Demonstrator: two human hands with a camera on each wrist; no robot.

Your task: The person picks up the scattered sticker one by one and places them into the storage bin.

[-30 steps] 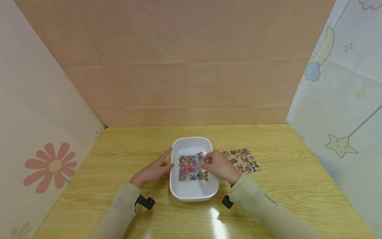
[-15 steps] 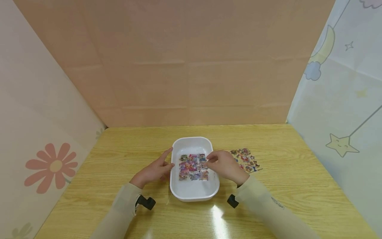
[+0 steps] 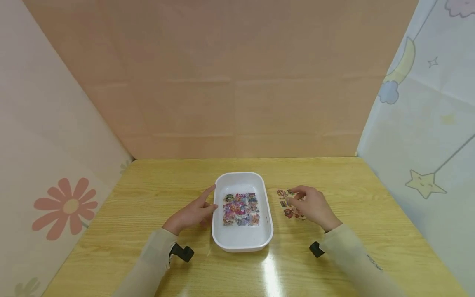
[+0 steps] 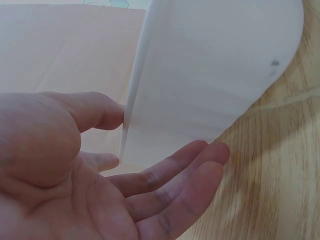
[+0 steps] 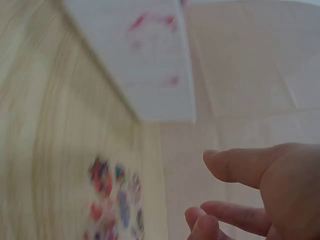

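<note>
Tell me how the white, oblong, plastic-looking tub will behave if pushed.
The white, oblong, plastic-looking tub will probably slide rather than tip: it sits broad and level on the yellow wood-grained table. Its thin rim suggests low weight.

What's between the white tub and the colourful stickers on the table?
Only a bare strip of wooden table lies between the white tub and those stickers; the head view shows it.

left sleeve [image 3: 148,262]: cream | right sleeve [image 3: 352,262]: cream, small dark lettering [image 3: 375,263] | wrist mounts [image 3: 183,253]: black, blocky

The tub [image 3: 241,240] on the table [image 3: 174,175] holds stickers [image 3: 240,208], with more stickers [image 3: 288,213] to its right.
</note>
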